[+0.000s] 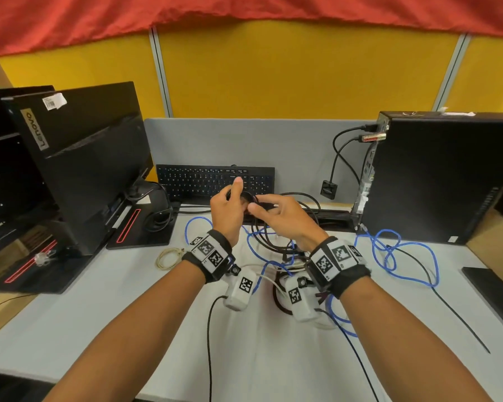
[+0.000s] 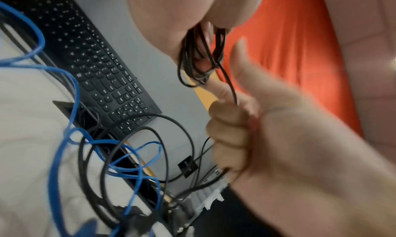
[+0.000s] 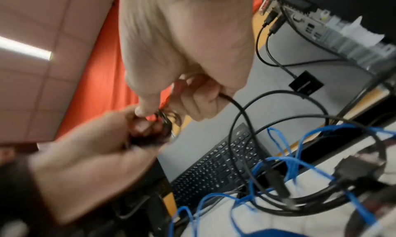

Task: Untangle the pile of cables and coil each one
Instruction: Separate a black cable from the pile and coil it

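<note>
Both hands are raised over the desk [image 1: 128, 300], close together. My left hand [image 1: 230, 204] grips a small coil of thin black cable [image 2: 199, 54], its loops bunched between palm and fingers. My right hand [image 1: 273, 216] has its fingers [image 3: 201, 101] curled round the free run of the same black cable [image 3: 235, 115], thumb up beside the coil. That cable drops in wide loops [image 1: 285, 236] to the pile below. A blue cable [image 1: 404, 256] lies tangled with thicker black cables [image 3: 321, 205] on the desk under and right of my wrists.
A small coiled beige cable [image 1: 169, 256] lies left of my left wrist. A black keyboard [image 1: 192, 181] sits behind the hands. A monitor [image 1: 84, 158] stands at the left and a black computer tower [image 1: 442, 175] with plugged-in cables at the right.
</note>
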A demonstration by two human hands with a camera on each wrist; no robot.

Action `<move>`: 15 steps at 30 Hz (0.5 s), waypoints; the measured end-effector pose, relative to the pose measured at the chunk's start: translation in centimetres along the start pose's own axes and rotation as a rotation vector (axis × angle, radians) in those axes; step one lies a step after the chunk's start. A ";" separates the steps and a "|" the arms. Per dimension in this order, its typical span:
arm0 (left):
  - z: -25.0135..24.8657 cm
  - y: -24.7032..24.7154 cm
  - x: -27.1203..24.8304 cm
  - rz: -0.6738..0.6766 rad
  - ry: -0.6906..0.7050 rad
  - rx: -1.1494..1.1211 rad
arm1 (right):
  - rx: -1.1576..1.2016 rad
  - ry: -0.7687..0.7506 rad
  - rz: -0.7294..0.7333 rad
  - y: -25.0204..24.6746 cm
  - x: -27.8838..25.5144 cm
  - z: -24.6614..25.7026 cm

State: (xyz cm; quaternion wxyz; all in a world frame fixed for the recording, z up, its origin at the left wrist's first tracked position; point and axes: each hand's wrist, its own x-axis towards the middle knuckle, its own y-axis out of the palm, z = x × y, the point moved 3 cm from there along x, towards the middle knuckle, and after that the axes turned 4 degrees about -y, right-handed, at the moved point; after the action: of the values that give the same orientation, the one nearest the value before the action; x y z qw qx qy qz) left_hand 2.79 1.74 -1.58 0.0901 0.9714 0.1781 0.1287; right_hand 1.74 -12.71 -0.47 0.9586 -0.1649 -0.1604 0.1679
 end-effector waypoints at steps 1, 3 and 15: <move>-0.1 0.2 -0.1 0.040 -0.042 -0.082 | -0.015 -0.055 -0.050 -0.1 0.0 0.0; -0.3 0.6 -0.3 0.095 -0.100 -0.193 | -0.047 -0.164 -0.120 -0.1 -0.2 -0.1; 0.0 1.3 -2.4 0.215 -0.152 -0.077 | -0.556 -0.133 -0.202 0.6 1.2 -0.1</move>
State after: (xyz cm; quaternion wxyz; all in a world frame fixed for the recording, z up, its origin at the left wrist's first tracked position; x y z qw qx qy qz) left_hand 1.03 -0.38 -1.79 0.1263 0.9876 0.0605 0.0703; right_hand 2.70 -11.74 -0.44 0.8760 -0.3928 -0.2782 0.0317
